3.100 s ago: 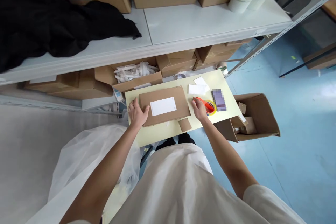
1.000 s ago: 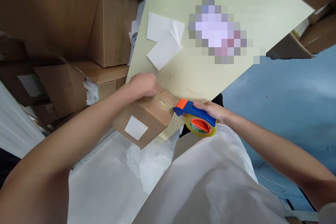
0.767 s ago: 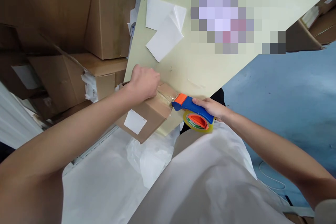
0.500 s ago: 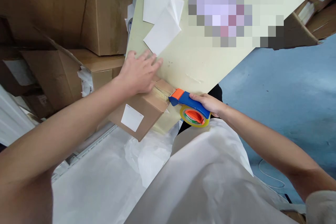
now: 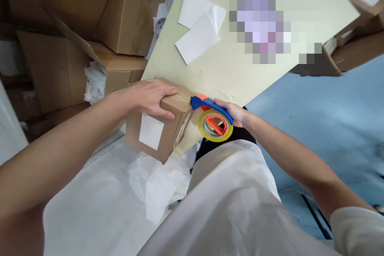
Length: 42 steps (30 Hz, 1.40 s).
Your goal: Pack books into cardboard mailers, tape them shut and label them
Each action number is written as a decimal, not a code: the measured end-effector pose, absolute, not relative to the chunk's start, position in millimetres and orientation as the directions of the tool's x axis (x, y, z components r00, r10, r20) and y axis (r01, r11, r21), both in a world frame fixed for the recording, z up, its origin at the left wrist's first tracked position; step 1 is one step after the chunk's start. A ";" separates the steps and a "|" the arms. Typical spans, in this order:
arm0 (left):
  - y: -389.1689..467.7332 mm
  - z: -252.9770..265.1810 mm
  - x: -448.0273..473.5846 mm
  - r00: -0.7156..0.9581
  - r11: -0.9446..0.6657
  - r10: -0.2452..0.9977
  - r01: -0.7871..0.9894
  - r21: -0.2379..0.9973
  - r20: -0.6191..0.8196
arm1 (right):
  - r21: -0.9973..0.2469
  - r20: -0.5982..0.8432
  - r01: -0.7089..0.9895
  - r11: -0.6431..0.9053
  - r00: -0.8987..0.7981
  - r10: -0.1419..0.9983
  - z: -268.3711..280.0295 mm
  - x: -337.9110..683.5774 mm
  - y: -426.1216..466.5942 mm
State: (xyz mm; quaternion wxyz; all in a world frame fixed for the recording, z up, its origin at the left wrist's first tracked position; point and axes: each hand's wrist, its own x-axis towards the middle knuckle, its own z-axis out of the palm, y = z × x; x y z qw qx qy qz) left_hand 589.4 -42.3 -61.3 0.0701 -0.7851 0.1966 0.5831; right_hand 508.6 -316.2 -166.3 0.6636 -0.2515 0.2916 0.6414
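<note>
A small brown cardboard box [image 5: 172, 138] with a white label [image 5: 151, 131] sits tilted in view at the near table edge, partly overhanging. My left hand [image 5: 151, 96] lies across its top, fingers stretched and thumb spread toward the labelled side. My right hand [image 5: 235, 113] is closed around the handle of a blue and orange tape dispenser [image 5: 211, 106]. A yellow-edged tape roll [image 5: 201, 127] hangs on the dispenser. The dispenser's head is beside the box's right end; whether they touch, I cannot tell.
White papers [image 5: 198, 42] lie on the pale table [image 5: 252, 76], near a pixelated patch. Large cardboard boxes [image 5: 138, 16] stand at the left, and an open carton [image 5: 318, 62] is at the right. Crumpled clear plastic [image 5: 156, 184] hangs below the table edge.
My left hand has come down and settled flatter on the box. The dispenser has shifted slightly left and turned, so its roll shows more face-on. The camera view has shifted too.
</note>
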 end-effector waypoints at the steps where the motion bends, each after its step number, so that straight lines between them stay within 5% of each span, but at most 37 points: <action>1: -34.0 -58.8 590.7 0.275 -0.933 -0.208 -0.343 0.106 -0.939 | 0.009 -0.708 -0.999 0.038 0.020 0.706 -166.6 522.2 -310.4; 4: -13.8 -49.8 585.3 0.497 -0.987 -0.117 -0.151 0.047 -0.860 | -0.102 -0.702 -0.995 -0.014 0.062 0.709 -166.4 569.1 -289.6; 8: -17.1 -39.7 559.4 0.833 -0.999 0.012 0.033 0.028 -0.554 | -0.197 -0.684 -0.976 -0.089 0.071 0.726 -161.5 617.2 -261.3; 12: -37.2 -39.7 539.1 0.884 -0.998 -0.025 0.003 0.060 -0.467 | -0.264 -0.732 -0.958 -0.115 0.122 0.670 -158.5 625.1 -245.4; 17: -43.5 -40.6 535.5 0.906 -0.997 0.006 0.040 0.071 -0.423 | -0.627 -0.704 -0.778 -0.031 0.549 0.450 -149.2 611.7 -250.5; 22: -43.4 -39.2 536.6 0.914 -0.998 0.018 0.044 0.053 -0.406 | -0.785 -0.508 -0.606 -0.131 0.508 0.696 -131.5 605.5 -264.4; 34: -44.8 -39.6 534.6 0.902 -0.998 0.023 0.047 0.045 -0.432 | -0.868 -0.483 -0.306 -0.391 0.337 0.808 -134.3 587.7 -312.3; 40: -32.4 -42.1 526.9 0.905 -0.964 0.247 0.267 0.010 -0.346 | -0.852 -0.514 -0.275 -0.445 0.285 0.809 -129.1 645.3 -260.2; 42: -30.8 -42.8 524.8 0.920 -0.964 0.238 0.263 0.038 -0.313 | -0.843 -0.526 -0.278 -0.461 0.245 0.814 -125.9 667.0 -241.6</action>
